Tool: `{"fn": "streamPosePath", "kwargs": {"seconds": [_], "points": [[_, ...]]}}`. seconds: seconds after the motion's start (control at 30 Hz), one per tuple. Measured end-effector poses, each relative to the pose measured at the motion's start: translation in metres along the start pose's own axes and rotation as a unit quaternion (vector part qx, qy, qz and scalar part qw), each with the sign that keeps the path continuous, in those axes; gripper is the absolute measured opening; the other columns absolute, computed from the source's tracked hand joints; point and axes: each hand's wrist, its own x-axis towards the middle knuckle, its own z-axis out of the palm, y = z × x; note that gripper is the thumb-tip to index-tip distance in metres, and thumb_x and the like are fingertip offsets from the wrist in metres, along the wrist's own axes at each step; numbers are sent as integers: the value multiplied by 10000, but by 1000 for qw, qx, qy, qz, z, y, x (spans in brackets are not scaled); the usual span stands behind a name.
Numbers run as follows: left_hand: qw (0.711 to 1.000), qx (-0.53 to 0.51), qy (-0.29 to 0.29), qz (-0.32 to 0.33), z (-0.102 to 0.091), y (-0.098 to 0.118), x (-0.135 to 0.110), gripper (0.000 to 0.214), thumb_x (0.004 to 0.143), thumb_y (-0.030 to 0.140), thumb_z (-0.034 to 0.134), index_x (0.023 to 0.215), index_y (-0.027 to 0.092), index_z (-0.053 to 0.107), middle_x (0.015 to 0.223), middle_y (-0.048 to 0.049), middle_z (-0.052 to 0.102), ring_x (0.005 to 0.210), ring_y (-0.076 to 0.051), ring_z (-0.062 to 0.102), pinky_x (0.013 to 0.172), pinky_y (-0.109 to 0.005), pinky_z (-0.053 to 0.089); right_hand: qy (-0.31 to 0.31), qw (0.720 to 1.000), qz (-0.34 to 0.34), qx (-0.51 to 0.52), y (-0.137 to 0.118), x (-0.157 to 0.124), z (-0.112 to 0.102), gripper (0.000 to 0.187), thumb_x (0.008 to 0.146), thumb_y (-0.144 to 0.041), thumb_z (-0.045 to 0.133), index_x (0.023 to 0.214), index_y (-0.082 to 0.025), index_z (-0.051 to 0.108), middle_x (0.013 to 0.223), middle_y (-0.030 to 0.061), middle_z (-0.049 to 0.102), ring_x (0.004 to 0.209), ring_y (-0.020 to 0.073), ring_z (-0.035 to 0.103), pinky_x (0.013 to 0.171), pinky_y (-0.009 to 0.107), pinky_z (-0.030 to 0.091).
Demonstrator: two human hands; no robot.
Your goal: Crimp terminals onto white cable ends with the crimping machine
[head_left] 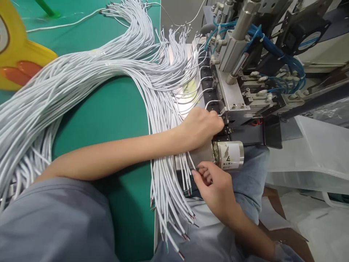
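My left hand (pixel 203 127) reaches across the cables to the front edge of the machine (pixel 231 87). Its fingers are curled closed against the black clamp row, and whatever they grip is hidden beneath the hand. Below it, my right hand (pixel 215 183) pinches a thin white cable (pixel 191 160) between thumb and forefinger, near the cable's end. A thick bundle of white cables (pixel 109 65) fans out under my left forearm, with stripped coloured wire ends hanging over the table edge. Several single cables loop into the machine's black slots (pixel 208 85).
A clear jar with a white label (pixel 230 154) lies beside my hands, above my lap. Blue air hoses (pixel 283 54) run over the machine. A yellow duck-like object (pixel 24 54) stands on the green tabletop (pixel 100 112). At right is a translucent plastic bin (pixel 321 153).
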Motion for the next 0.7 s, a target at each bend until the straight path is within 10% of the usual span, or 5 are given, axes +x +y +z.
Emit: {"fn": "streamPosePath", "kwargs": {"seconds": [0.17,0.37,0.7], "points": [[982,-127,88,113,-13,22,-13,181,812,151,443,661,153,543,570,8,505,434,-85,415,403,-250,135,23,995,-27,-95,-4,10,-11,138,750,-126,526,623,-180,513,464,-31,529,403,101,493,447,224,361],[975,-200,60,77,-17,20,-12,307,928,265,322,786,146,568,691,-15,569,540,-102,492,447,-243,260,43,992,-24,-119,2,44,-73,89,748,-164,563,662,-181,547,521,-35,545,449,89,492,459,207,379],[967,-184,151,88,9,-4,2,229,873,156,418,895,142,646,761,-43,599,684,-131,547,544,-223,385,181,951,52,245,29,79,-71,146,726,-256,666,835,-173,617,683,2,658,591,125,643,576,253,534]]}}
